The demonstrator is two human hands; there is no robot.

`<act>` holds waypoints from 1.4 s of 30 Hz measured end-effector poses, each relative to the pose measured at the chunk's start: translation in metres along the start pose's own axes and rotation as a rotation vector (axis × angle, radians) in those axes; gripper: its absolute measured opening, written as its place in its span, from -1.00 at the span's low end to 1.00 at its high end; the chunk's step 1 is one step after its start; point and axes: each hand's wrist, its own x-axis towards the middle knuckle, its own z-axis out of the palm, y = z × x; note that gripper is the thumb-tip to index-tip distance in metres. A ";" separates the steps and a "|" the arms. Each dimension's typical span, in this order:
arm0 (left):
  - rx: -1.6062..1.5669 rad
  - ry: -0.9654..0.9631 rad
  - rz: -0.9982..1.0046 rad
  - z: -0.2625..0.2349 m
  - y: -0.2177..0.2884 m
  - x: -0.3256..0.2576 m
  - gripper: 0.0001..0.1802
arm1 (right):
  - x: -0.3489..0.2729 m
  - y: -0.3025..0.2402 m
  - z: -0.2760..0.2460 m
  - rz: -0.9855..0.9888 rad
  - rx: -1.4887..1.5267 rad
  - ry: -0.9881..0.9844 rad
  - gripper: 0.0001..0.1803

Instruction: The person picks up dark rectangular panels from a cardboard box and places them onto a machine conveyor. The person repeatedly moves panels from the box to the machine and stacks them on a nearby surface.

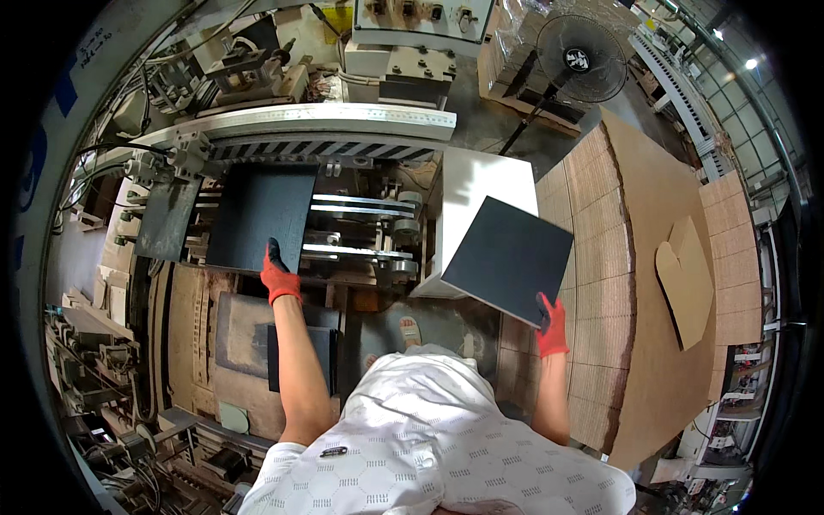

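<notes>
Pinching a corner of a smooth black board (511, 257) with the right hand (552, 326), thumb over the flat top face, fingers mostly hidden beneath. Holding that board askew, four-cornered and thin with a paler edge, over the near end of a glossy white block (485, 172); cannot tell whether touching it. Reaching forward with the left hand (281, 281) to the near edge of a second board (257, 210), near-black, rectangular and finely grained like wood, thumb laid on its surface; cannot tell whether pinching, with the other fingers out of sight. Wearing red gloves with dark finger ends on both hands, set well apart. Lying flat on the machine, the grained board, just beside shiny metal rails (365, 203) and below a long pale metal beam (343, 120). Standing to the right, a tall brown stack (592, 249) with a finely ribbed side, topped by smooth cardboard (657, 206) and a notched, rounded cardboard piece (684, 283). Rising beyond, a fan (579, 60) with a round wire cage.
</notes>
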 end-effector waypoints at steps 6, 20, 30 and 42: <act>-0.291 0.447 -0.571 0.025 0.037 0.013 -0.42 | 0.107 -0.040 0.114 -0.330 -0.254 -0.059 -0.76; -0.082 0.546 -0.560 0.016 0.022 0.021 -0.23 | 0.131 -0.087 0.118 -0.474 -0.989 0.383 -0.46; 0.076 0.550 -0.551 0.016 0.020 0.023 -0.25 | -0.063 -0.074 -0.026 -0.348 -0.893 0.449 -0.64; 0.091 0.564 -0.557 0.026 0.034 0.015 -0.32 | -0.148 -0.086 -0.082 -0.516 -1.016 0.630 -0.60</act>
